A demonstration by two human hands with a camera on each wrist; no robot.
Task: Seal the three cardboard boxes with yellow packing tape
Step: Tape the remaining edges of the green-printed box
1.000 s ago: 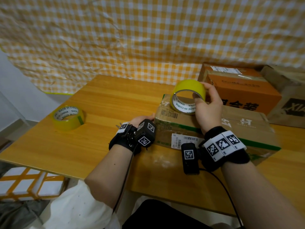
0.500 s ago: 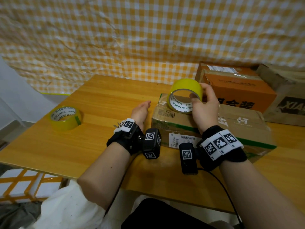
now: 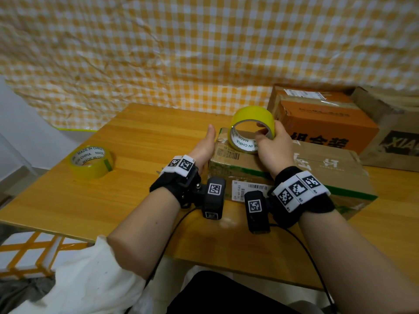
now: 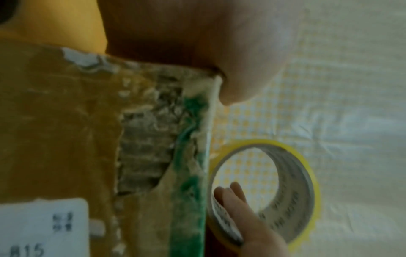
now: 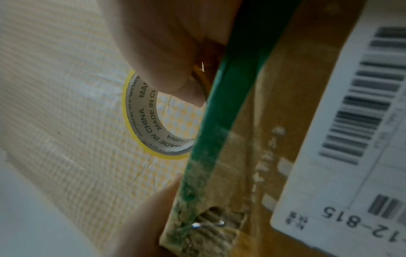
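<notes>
A right hand [image 3: 273, 147] grips the yellow tape roll [image 3: 251, 129] atop the nearest cardboard box [image 3: 301, 168] while the flat, relaxed left hand [image 3: 204, 147] steadies its end; sealing appears barely begun.

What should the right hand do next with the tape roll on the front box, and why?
Probably draw the roll rightward along the front box top. The right hand grips it upright at the left end, the left hand lies flat against that end, and I see no yellow strip along the top yet.
</notes>
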